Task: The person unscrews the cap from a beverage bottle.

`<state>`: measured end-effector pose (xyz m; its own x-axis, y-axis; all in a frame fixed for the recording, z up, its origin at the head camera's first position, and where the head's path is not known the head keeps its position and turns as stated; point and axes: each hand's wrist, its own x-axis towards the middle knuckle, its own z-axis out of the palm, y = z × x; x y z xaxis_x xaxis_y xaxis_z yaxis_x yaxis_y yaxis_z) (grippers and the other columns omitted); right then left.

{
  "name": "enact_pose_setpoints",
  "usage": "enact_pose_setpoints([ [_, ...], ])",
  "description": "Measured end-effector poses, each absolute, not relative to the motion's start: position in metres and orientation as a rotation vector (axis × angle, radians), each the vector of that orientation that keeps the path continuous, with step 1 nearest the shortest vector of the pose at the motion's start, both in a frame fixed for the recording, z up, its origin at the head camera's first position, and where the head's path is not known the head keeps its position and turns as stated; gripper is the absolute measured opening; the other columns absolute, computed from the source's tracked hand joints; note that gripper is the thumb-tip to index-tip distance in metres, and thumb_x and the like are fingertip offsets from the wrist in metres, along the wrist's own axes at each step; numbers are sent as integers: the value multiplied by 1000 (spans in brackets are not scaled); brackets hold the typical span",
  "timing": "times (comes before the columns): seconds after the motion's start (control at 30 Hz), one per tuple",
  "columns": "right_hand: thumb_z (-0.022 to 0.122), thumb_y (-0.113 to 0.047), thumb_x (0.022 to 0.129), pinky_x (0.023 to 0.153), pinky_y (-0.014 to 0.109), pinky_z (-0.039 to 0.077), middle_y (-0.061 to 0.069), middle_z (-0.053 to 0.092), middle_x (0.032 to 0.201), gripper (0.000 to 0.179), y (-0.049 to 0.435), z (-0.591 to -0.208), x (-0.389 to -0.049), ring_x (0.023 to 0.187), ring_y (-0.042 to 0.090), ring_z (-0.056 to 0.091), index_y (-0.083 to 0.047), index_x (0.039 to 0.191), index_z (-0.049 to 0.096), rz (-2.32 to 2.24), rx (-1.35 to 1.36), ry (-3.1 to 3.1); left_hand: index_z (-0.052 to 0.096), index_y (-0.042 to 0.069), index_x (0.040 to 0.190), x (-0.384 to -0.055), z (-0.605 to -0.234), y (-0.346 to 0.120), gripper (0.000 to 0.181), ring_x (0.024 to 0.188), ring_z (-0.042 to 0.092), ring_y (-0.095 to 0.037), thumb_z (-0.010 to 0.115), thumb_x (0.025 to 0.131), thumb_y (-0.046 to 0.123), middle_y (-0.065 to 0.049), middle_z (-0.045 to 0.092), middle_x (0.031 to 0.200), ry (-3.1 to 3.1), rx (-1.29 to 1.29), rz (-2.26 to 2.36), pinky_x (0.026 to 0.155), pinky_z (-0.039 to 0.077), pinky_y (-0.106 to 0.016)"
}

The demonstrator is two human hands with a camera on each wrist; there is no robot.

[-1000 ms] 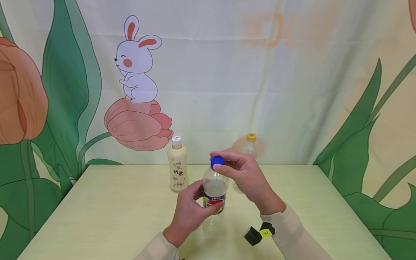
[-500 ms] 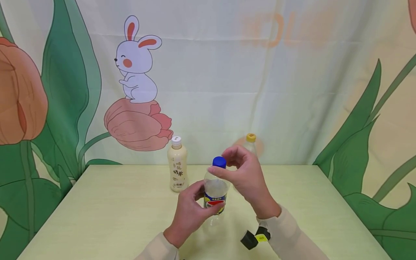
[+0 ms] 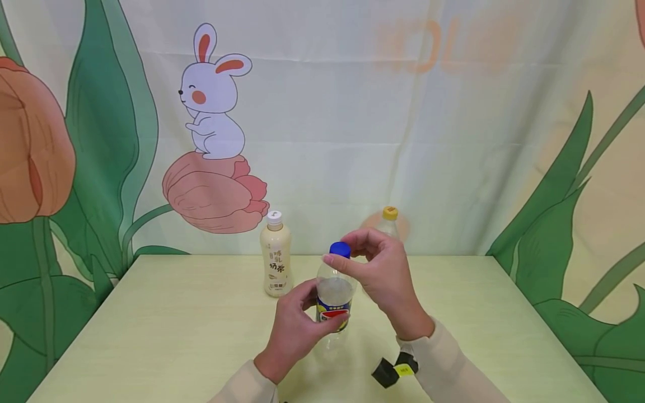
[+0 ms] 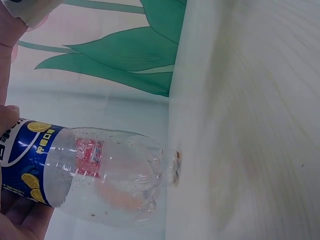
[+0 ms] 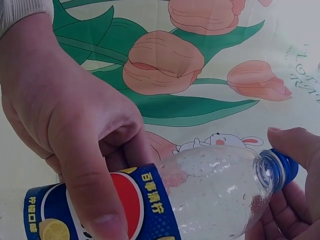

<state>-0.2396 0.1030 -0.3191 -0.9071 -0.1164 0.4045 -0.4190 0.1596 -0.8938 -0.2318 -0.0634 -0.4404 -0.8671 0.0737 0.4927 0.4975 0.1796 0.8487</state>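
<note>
A clear plastic bottle [image 3: 335,288] with a blue, red and yellow label stands upright at the middle of the head view. My left hand [image 3: 297,324] grips it round the label, thumb in front. At its top is a blue cap [image 3: 340,249]. My right hand [image 3: 385,271] holds this cap between the thumb, on its near left side, and fingers behind it. In the right wrist view the cap [image 5: 283,170] sits on the bottle's neck. The left wrist view shows the bottle's transparent lower part [image 4: 112,175]; whether its base touches the table cannot be told.
A cream-coloured milk tea bottle [image 3: 276,257] with a white cap stands at the back left of the table [image 3: 176,324]. Behind my right hand is another clear bottle [image 3: 389,224] with a yellow cap, partly hidden. A printed curtain [image 3: 322,123] hangs behind the table's far edge.
My right hand's fingers have slid round the blue cap from its far left to its right side, and the wrist has dropped slightly. The left hand keeps its grip on the bottle.
</note>
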Motion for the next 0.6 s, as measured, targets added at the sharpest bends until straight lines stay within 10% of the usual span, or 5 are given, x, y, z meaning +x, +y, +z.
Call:
enact_pose_setpoints([
  [0.6,87,-13,82,93,35,56,8,74,101,28,107,-318,-241,94,23,70,-7,107,77,1886,634,-2183,67,22,123,-231,-440,-63,56,100,74,-13,94,74,28,4,74,113,-2093,-561,-1738,90,60,-26],
])
